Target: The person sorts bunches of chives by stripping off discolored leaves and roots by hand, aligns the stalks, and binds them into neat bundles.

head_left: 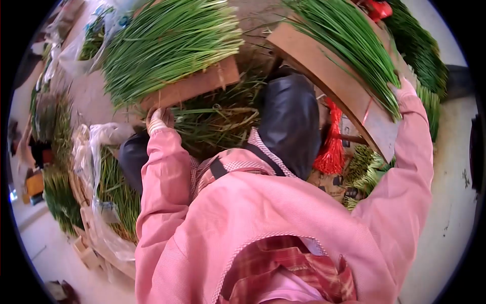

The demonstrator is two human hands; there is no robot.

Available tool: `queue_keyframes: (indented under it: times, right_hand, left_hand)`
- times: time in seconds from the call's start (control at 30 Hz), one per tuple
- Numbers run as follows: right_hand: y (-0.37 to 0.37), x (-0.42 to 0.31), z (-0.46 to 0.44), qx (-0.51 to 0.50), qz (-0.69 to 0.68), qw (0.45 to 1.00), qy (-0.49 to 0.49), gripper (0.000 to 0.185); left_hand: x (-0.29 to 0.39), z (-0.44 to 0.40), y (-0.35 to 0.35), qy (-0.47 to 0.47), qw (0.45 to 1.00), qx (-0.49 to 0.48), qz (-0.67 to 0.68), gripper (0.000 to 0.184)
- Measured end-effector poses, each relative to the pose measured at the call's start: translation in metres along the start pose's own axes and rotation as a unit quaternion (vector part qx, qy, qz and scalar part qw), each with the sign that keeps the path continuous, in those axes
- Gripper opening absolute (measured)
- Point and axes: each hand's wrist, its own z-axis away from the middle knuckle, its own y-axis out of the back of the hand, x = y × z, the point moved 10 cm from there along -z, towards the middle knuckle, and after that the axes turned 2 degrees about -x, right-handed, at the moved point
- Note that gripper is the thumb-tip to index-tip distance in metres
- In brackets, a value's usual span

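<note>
A thick layer of long green chives (167, 48) lies across a brown wooden board (223, 73) at the upper left. At that board's near edge is my left hand (160, 120), its fingers curled; what they hold, if anything, is hidden. On the right, a second bunch of chives (344, 43) rests along a slanting wooden stand (319, 55). My right hand (403, 90) grips this bunch near its lower end, thumb over the stalks.
Red twine (331, 144) hangs beside my right knee, near bundled stalks (364, 169). Loose leaves (217, 121) litter the space between my legs. Plastic-wrapped greens (119, 187) stand at left, and darker bundles (417, 48) lie at far right.
</note>
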Motion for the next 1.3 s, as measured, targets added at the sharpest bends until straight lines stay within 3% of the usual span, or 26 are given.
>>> queue_keyframes:
  times: [0.07,0.1,0.13,0.17,0.2,0.23,0.27,0.33,0.4,0.47,0.53,0.6,0.63,0.8,0.9,0.93,1.0,1.07,1.17,1.2,1.27,1.3]
  right_hand:
    - [0.011,-0.009,-0.002,0.057,0.009,0.998,0.001,0.055]
    - [0.023,0.004,0.012,0.113,0.021,0.993,-0.015,0.052]
    - [0.021,0.027,0.008,0.156,-0.065,0.985,0.023,0.047]
    - [0.011,0.055,0.007,0.122,-0.237,0.964,0.002,0.044]
    - [-0.002,0.117,-0.013,0.216,-0.293,0.927,0.09,0.037]
    - [0.012,0.145,0.021,0.225,-0.278,0.932,0.061,0.037]
    - [0.007,0.17,0.036,0.134,-0.383,0.914,-0.01,0.035]
    - [0.0,0.158,0.048,-0.05,-0.576,0.806,-0.124,0.032]
    - [-0.001,0.143,0.07,0.049,-0.56,0.79,-0.246,0.027]
    - [0.019,0.111,0.089,0.085,-0.467,0.84,-0.261,0.029]
    - [0.008,0.098,0.083,0.116,-0.463,0.821,-0.312,0.039]
    - [-0.034,0.094,0.056,0.038,-0.543,0.766,-0.343,0.037]
    - [-0.038,0.089,0.038,0.04,-0.539,0.773,-0.332,0.035]
    - [0.011,0.096,-0.009,0.175,-0.334,0.893,-0.247,0.025]
    - [0.049,0.101,0.011,0.22,-0.289,0.911,-0.194,0.021]
    - [0.08,0.075,0.033,0.26,-0.318,0.903,-0.126,0.02]
    - [0.099,0.092,0.031,0.289,-0.204,0.934,-0.055,0.02]
    - [0.1,0.068,0.057,0.261,-0.165,0.947,-0.081,0.026]
    - [0.035,0.093,0.059,0.194,-0.069,0.974,-0.098,0.028]
    - [0.015,0.091,0.07,0.144,-0.075,0.981,-0.111,0.027]
    - [0.009,0.086,0.084,0.091,0.127,0.975,-0.155,0.03]
    - [0.02,0.085,0.089,0.13,0.105,0.966,-0.197,0.033]
  left_hand:
    - [0.016,-0.005,0.037,-0.027,0.989,0.133,-0.061,0.026]
    - [0.001,-0.059,0.071,0.028,0.999,-0.04,-0.006,0.011]
    - [-0.009,-0.061,0.065,0.104,0.986,-0.122,0.042,0.003]
    - [-0.026,-0.053,0.055,0.187,0.957,-0.203,0.088,0.01]
    - [-0.022,-0.067,0.089,0.118,0.989,-0.089,0.009,0.008]
    - [-0.005,-0.03,0.074,0.029,0.98,0.099,-0.173,0.015]
    - [-0.005,-0.026,0.071,0.03,0.982,0.093,-0.159,0.02]
    - [-0.009,-0.01,0.054,0.063,0.992,0.033,-0.102,0.025]
    - [-0.006,0.009,0.034,0.016,0.99,0.051,-0.129,0.021]
    - [-0.01,0.008,0.03,0.015,0.988,0.056,-0.142,0.02]
    - [-0.014,0.007,0.03,0.009,0.986,0.065,-0.152,0.019]
    - [-0.027,0.004,0.028,0.044,0.989,0.037,-0.14,0.02]
    - [-0.025,0.016,0.02,0.016,0.978,0.092,-0.186,0.022]
    - [-0.029,0.026,0.005,0.015,0.985,0.055,-0.166,0.022]
    - [-0.029,0.023,0.006,0.002,0.981,0.051,-0.185,0.023]
    - [-0.032,0.02,0.008,0.005,0.981,0.05,-0.185,0.023]
    - [-0.04,0.018,0.005,0.013,0.984,0.025,-0.175,0.025]
    - [-0.05,0.027,-0.001,0.001,0.984,0.04,-0.173,0.025]
    - [-0.06,0.037,-0.017,-0.006,0.979,0.028,-0.201,0.028]
    - [-0.064,0.04,-0.025,0.005,0.98,-0.01,-0.199,0.03]
    - [-0.071,0.031,-0.034,0.002,0.979,-0.06,-0.194,0.036]
    - [-0.071,0.03,-0.04,0.013,0.979,-0.083,-0.188,0.038]
